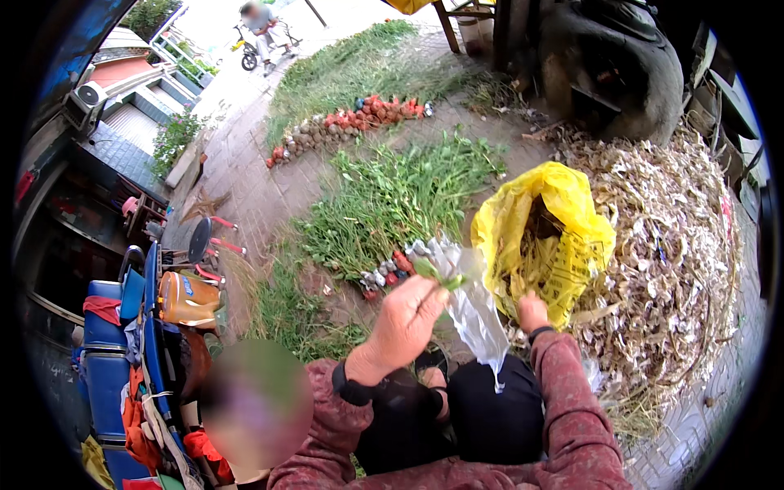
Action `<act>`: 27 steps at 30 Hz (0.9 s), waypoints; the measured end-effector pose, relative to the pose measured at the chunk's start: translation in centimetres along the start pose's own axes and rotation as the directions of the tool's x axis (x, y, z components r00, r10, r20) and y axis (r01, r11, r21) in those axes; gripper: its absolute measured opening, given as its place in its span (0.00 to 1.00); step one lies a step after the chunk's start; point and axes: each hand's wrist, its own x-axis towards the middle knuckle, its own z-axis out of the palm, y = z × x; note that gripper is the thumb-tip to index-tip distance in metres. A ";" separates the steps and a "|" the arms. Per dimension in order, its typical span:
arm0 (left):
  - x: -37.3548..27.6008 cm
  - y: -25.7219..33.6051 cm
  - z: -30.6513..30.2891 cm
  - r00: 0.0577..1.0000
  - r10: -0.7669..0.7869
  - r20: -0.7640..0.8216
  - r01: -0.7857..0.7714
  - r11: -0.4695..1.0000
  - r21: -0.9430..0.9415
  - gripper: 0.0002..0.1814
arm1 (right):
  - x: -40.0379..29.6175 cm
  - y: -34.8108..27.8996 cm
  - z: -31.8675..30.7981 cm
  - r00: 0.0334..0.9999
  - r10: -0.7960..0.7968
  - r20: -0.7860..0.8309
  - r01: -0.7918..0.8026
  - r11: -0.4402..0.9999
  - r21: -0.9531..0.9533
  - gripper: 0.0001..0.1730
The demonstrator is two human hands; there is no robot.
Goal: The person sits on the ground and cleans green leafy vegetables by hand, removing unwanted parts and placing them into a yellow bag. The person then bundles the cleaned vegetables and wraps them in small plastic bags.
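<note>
My left hand is closed on a green leafy stem, raised over my knees. Beside it a clear plastic bag hangs down toward my right knee; whether my fingers also pinch it is unclear. My right hand is at the lower rim of an open yellow plastic bag, which holds brown, dry-looking material; what its fingers grip is hidden. In front of me, cut green plants lie on the paving, with red and silver wrapped bundles at their near end.
A large heap of pale dry husks lies to the right, below a clay stove. More wrapped bundles form a row farther off. Blue seats and a round stool stand left. A person sits far back.
</note>
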 end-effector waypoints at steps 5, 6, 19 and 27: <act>0.4 -0.6 0.2 0.992 -0.122 -0.007 0.119 0.973 -0.198 0.12 | 1.5 5.4 -2.0 0.899 0.219 -0.379 -0.059 0.918 0.392 0.06; 0.2 -0.9 0.1 0.990 -0.138 -0.008 0.133 0.967 -0.218 0.13 | 1.5 4.1 -5.3 0.893 0.367 -0.258 -0.076 0.691 0.719 0.07; -1.3 0.5 -0.2 0.999 -0.052 -0.013 0.037 0.830 -0.556 0.14 | -8.5 -17.5 -31.6 0.902 -0.201 -0.383 0.420 0.196 0.886 0.06; -2.7 0.9 -1.1 0.999 0.043 -0.028 -0.051 0.745 -0.665 0.14 | -7.7 -19.7 -31.8 0.737 -0.343 -0.583 0.670 0.489 0.559 0.07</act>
